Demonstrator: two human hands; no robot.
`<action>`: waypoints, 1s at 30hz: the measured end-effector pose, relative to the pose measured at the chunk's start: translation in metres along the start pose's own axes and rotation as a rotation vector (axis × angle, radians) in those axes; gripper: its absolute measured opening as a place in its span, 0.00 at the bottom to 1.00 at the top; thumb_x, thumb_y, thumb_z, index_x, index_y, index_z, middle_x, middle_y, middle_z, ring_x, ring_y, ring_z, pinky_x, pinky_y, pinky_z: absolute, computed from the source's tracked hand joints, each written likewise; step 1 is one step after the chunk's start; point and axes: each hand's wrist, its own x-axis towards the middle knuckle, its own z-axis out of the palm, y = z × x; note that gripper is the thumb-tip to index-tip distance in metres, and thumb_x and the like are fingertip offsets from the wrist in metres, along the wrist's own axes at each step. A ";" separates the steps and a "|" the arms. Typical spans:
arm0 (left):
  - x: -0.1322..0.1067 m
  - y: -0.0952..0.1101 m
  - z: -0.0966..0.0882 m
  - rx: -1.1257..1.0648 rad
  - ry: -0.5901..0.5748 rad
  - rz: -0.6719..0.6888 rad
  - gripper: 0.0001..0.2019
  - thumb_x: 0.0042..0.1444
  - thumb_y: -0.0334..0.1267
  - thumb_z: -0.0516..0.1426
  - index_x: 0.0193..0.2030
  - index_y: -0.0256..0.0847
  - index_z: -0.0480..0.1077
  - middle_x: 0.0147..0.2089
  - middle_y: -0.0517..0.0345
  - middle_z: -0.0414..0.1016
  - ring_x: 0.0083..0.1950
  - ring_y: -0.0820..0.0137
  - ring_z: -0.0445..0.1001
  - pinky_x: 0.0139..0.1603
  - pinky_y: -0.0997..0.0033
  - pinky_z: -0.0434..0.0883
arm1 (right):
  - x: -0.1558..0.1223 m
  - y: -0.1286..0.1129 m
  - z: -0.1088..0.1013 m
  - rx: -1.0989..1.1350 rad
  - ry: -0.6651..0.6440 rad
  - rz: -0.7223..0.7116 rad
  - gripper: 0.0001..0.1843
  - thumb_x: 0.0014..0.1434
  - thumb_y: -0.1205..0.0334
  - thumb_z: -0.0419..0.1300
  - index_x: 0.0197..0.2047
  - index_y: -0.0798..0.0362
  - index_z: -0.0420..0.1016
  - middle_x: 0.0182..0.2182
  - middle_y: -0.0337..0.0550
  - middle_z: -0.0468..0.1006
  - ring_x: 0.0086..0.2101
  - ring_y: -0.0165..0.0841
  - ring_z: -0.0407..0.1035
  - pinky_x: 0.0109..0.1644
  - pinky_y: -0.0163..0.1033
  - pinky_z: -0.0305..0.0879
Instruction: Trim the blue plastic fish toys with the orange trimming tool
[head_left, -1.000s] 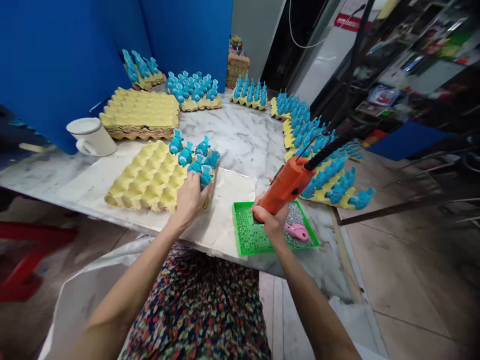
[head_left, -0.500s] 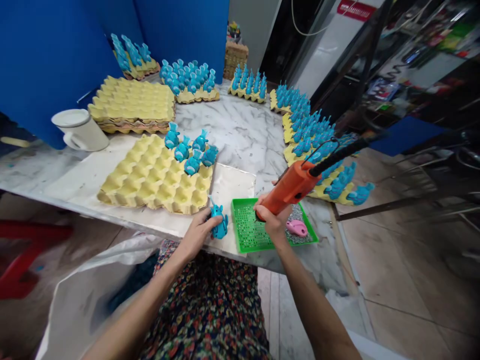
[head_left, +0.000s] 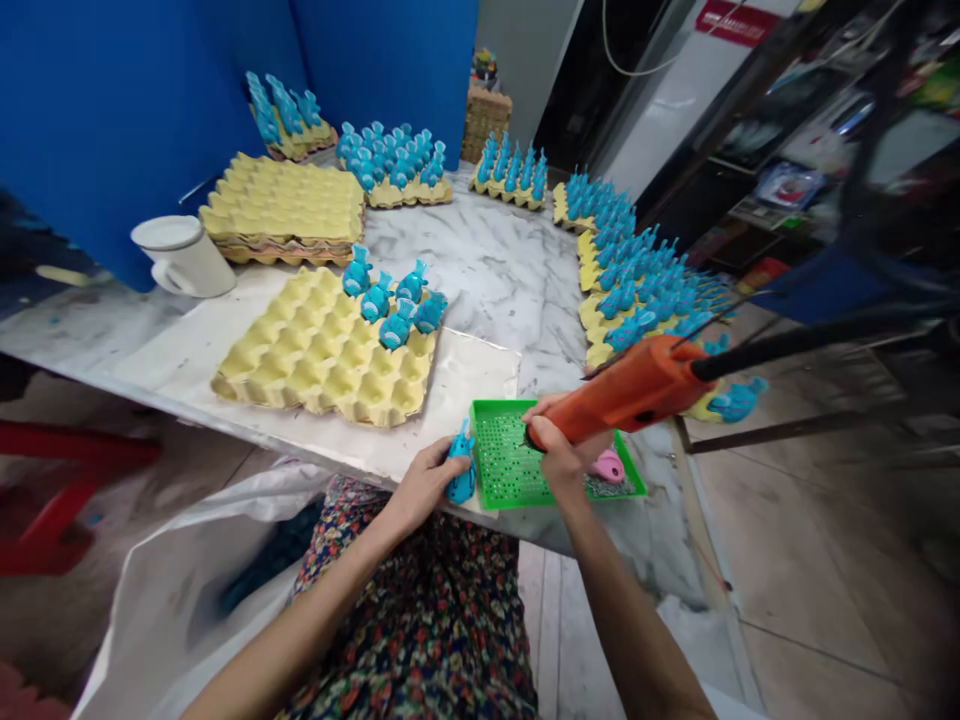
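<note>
Head view: a green tray (head_left: 510, 470) lies beneath the glue gun (head_left: 637, 390).

I hold one blue fish (head_left: 460, 470) and one orange glue gun (head_left: 630, 395); five more blue fish (head_left: 397, 325) sit on the nearest egg tray (head_left: 315, 345), beside one white mug (head_left: 184, 258).

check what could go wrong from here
The blue figure in the left hand is right by the table edge, so it could drop if it slips. The black cord of the orange tool in the right hand crosses above the blue figures and might snag them.
</note>
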 end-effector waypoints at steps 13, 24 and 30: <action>0.005 -0.014 0.005 0.115 0.054 0.089 0.19 0.53 0.45 0.57 0.47 0.35 0.74 0.37 0.57 0.72 0.39 0.66 0.66 0.40 0.70 0.66 | -0.013 -0.032 0.044 0.235 -0.255 0.007 0.06 0.52 0.58 0.63 0.28 0.50 0.72 0.25 0.36 0.71 0.24 0.32 0.65 0.29 0.41 0.63; 0.008 -0.004 0.005 0.126 0.086 0.049 0.13 0.50 0.46 0.56 0.31 0.36 0.70 0.27 0.61 0.64 0.31 0.70 0.60 0.32 0.71 0.60 | -0.027 -0.007 0.055 0.248 -0.251 0.047 0.09 0.52 0.58 0.64 0.36 0.47 0.69 0.27 0.34 0.71 0.26 0.34 0.66 0.33 0.44 0.65; 0.009 -0.004 0.002 0.118 0.019 0.015 0.12 0.47 0.45 0.55 0.30 0.36 0.68 0.25 0.64 0.60 0.29 0.72 0.57 0.29 0.72 0.57 | -0.024 -0.006 0.053 0.223 -0.272 0.074 0.10 0.50 0.53 0.64 0.30 0.47 0.68 0.25 0.36 0.69 0.24 0.34 0.64 0.30 0.44 0.67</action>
